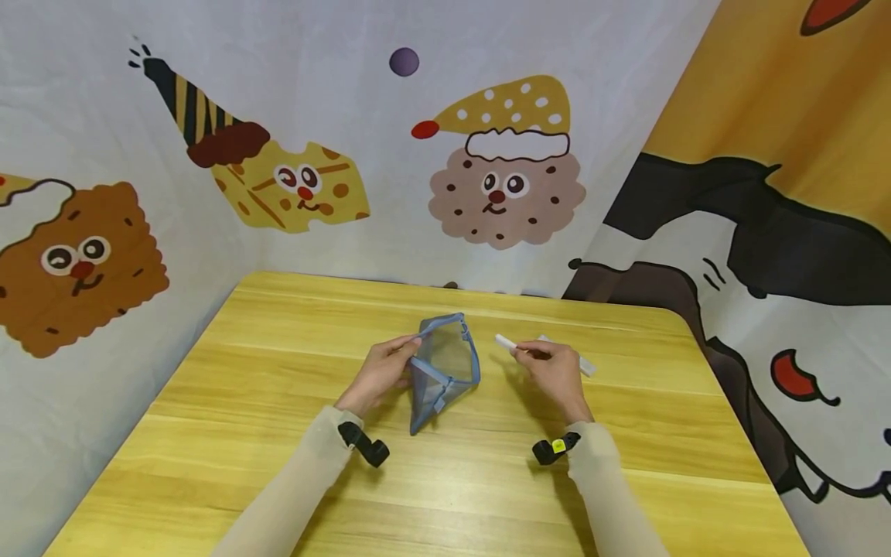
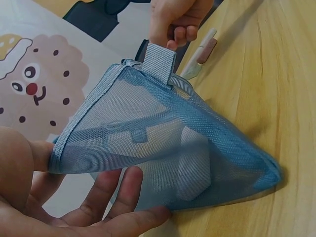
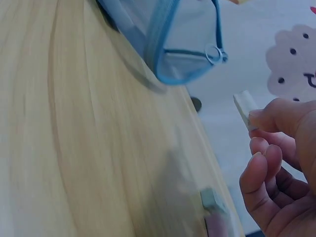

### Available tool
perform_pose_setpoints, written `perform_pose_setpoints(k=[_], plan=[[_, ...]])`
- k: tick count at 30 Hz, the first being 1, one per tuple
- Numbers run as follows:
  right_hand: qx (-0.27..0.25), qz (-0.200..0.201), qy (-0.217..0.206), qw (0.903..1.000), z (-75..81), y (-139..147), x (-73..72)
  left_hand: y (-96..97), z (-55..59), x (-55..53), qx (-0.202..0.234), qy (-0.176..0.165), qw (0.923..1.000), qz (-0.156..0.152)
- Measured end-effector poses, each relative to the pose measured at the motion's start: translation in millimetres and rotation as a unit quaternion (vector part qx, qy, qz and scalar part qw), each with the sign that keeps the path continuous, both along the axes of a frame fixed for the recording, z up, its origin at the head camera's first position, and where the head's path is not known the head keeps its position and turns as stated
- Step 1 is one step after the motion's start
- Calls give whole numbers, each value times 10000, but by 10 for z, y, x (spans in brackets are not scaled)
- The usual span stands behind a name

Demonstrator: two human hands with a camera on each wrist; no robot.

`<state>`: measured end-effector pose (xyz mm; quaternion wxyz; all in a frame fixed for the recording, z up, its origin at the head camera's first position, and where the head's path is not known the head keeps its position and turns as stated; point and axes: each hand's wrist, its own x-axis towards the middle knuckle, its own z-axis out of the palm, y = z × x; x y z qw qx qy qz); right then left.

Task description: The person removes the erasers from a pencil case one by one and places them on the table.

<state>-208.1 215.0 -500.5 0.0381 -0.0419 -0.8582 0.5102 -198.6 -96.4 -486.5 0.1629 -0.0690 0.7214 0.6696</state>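
Note:
My left hand (image 1: 379, 375) grips the near-left edge of a blue mesh zip pouch (image 1: 428, 373), thumb at the rim and fingers along its side. The pouch is tilted with its zipped mouth spread wide. Through the mesh in the left wrist view, a pale flat shape (image 2: 193, 165) shows. To the right of the pouch, my right hand (image 1: 553, 375) pinches a short white stick (image 3: 245, 106) between thumb and forefinger. The stick points towards the pouch's mouth, apart from it. The other fingers of that hand are loosely curled.
Beyond the right hand, a whitish bar (image 1: 588, 367) lies on the wooden table (image 1: 278, 464), partly hidden by the hand. A reddish-brown block (image 2: 207, 51) lies beside it in the left wrist view. A cartoon-printed cloth (image 1: 334, 70) hangs behind the table.

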Motion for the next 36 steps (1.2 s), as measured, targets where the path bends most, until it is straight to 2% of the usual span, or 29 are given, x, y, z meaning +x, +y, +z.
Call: perform_pose_setpoints(k=[8,14,21,28,36], plan=[[-178,-351,-269,9989,-30,369,64,-1,-11,2,-14,10,10000,-53],[183,-569,-384,9975,-54,647,114,-1,-5,7,23,-5,10000,-42],[543,-784,-340,9949,-161,887,174,1,-11,2,34,21,10000,-47],[865,-883,-532,9909,-229,1054,240,8,0,7,30,-10,10000,-44],[1446,-830,-428,9851,-232,1128,263,-3,20,2,23,-27,10000,-11]])
